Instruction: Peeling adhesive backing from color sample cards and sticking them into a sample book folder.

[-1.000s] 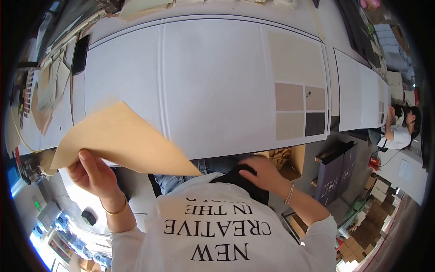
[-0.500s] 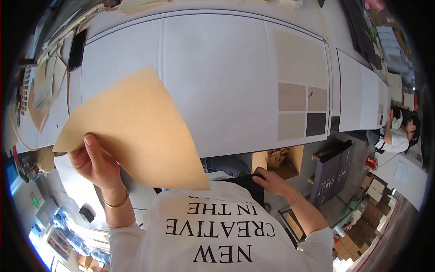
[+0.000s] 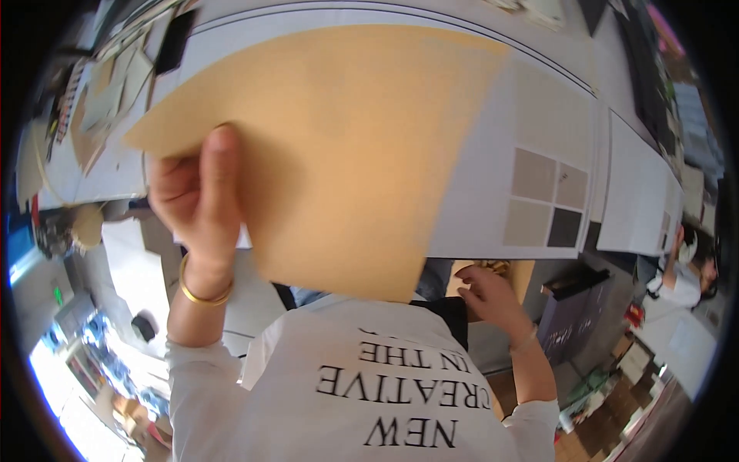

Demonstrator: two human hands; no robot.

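A large tan sheet of paper [image 3: 346, 146] is pinched at its left edge by my left hand [image 3: 202, 196], thumb on top and the fingers curled under it. The sheet slants over the white panel [image 3: 493, 223] on the table, hiding much of its middle, and its lower edge reaches near my shirt. Beside my waist, my right hand [image 3: 493, 296] is free, index finger and thumb parted, close to some black cloth [image 3: 450, 314]. The panel's right end carries beige squares [image 3: 533, 175] and one dark square [image 3: 566, 228].
An open cardboard box [image 3: 523, 276] sits below the table edge by my right hand. A dark upright panel [image 3: 573, 316] stands to the right. Further right, a person [image 3: 683, 281] works at another white panel [image 3: 635, 185]. A black phone-like slab [image 3: 176, 42] lies at the upper left.
My left hand has raised the tan sheet and spread it up and right over the panel. My right hand has let go of the black cloth. The whole view has shifted.
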